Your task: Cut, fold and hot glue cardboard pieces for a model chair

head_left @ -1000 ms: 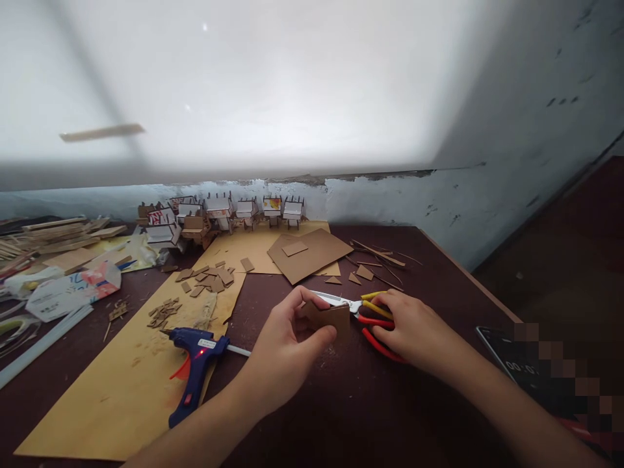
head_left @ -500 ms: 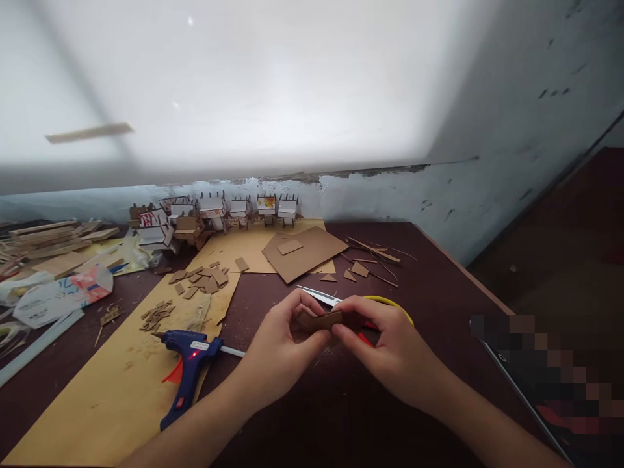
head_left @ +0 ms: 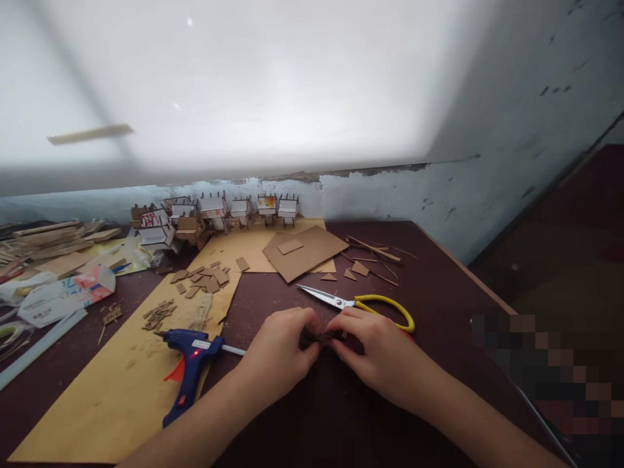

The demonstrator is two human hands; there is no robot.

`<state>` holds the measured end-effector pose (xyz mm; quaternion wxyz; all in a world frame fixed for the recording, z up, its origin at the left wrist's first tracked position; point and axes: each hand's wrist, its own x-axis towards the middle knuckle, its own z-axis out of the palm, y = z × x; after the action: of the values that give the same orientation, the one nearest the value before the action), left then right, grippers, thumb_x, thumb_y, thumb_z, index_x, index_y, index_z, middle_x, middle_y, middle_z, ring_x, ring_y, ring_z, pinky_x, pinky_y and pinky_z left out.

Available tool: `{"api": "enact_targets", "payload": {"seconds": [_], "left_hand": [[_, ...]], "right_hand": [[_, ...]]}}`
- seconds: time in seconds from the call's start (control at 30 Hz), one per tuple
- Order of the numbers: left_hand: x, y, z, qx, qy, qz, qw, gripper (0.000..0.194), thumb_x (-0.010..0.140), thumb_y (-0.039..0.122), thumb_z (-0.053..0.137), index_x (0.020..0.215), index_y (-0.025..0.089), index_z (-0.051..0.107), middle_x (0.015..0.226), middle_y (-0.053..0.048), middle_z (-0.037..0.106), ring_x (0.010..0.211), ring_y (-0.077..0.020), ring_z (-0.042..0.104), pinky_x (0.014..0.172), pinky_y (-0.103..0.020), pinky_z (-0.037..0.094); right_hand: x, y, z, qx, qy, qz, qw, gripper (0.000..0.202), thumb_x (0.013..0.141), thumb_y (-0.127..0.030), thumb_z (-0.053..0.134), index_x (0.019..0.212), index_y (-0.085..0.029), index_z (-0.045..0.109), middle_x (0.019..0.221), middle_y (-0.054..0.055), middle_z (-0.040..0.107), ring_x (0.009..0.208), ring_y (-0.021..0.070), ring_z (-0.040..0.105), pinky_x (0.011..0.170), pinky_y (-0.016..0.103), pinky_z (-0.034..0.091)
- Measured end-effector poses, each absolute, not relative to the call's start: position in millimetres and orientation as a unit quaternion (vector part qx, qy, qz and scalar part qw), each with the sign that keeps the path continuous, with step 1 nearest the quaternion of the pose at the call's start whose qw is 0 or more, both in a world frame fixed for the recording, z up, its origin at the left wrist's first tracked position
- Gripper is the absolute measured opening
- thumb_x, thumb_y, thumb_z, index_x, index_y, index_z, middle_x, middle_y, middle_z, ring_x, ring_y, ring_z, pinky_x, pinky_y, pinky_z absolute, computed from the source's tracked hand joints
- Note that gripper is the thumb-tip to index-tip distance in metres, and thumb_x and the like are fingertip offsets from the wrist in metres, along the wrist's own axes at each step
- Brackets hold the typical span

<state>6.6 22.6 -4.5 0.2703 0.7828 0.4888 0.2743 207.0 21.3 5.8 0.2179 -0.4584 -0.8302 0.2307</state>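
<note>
Far to the left of the hands, a roll of tape (head_left: 8, 335) and a stack of wooden strips (head_left: 53, 239) are cut off by the picture's edge, and a crumpled printed wrapper (head_left: 68, 296) lies near them. Closer in, a blue glue gun (head_left: 188, 364) lies beyond the left forearm, which covers the bottom of its handle; its glue stick (head_left: 233, 350) runs behind the left hand (head_left: 280, 344). That hand is curled, pinching a small brown cardboard piece (head_left: 322, 337) between thumb and fingers. The right hand (head_left: 383, 351) pinches the same piece from the other side, so only a dark, thin part shows between the fingertips and its shape cannot be told. Just beyond the right hand lie scissors (head_left: 351, 303) with a yellow handle loop; a red part is mostly hidden behind the hand. Right of the right forearm, pixelation masks most of a dark object with a pale edge (head_left: 546, 419). The surface is a dark red-brown table (head_left: 273, 292), with yellow paper (head_left: 92, 396) left of the hands, small cardboard cutouts (head_left: 209, 279) on it, and a larger cardboard sheet (head_left: 307, 257) ahead. Small chair-like models (head_left: 212, 211) stand beyond, before a pale, chipped wall (head_left: 370, 195).
</note>
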Motion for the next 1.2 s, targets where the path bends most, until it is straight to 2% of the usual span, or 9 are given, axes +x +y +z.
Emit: {"api": "enact_targets", "payload": {"seconds": [0.27, 0.63, 1.2], "left_hand": [[6.4, 21.7, -1.5, 0.782, 0.488, 0.283, 0.264, 0.011, 0.080, 0.012, 0.065, 0.083, 0.021, 0.070, 0.084, -0.003, 0.072, 0.078, -0.0205, 0.064, 0.068, -0.029, 0.046], [7.4, 20.8, -0.9, 0.777, 0.487, 0.292, 0.271, 0.009, 0.081, 0.013, 0.065, 0.080, 0.021, 0.068, 0.083, -0.003, 0.073, 0.077, -0.0201, 0.065, 0.066, -0.027, 0.048], [8.8, 19.1, 1.5, 0.780, 0.499, 0.277, 0.255, 0.009, 0.082, 0.014, 0.066, 0.082, 0.021, 0.073, 0.081, -0.002, 0.074, 0.075, -0.0194, 0.066, 0.067, -0.027, 0.049]], "right_hand": [[208.0, 23.5, 3.4, -0.465, -0.825, 0.235, 0.218, 0.016, 0.088, -0.010, 0.064, 0.095, -0.023, 0.072, 0.090, 0.001, 0.070, 0.079, 0.0185, 0.062, 0.069, 0.030, 0.043], [207.2, 22.0, 3.8, -0.450, -0.828, 0.255, 0.220, 0.017, 0.089, -0.011, 0.062, 0.094, -0.022, 0.074, 0.087, 0.001, 0.069, 0.076, 0.0174, 0.062, 0.066, 0.028, 0.043], [207.0, 22.2, 2.9, -0.442, -0.828, 0.263, 0.225, 0.026, 0.089, -0.009, 0.062, 0.105, -0.025, 0.077, 0.093, 0.000, 0.071, 0.082, 0.0170, 0.065, 0.072, 0.028, 0.046]]}}
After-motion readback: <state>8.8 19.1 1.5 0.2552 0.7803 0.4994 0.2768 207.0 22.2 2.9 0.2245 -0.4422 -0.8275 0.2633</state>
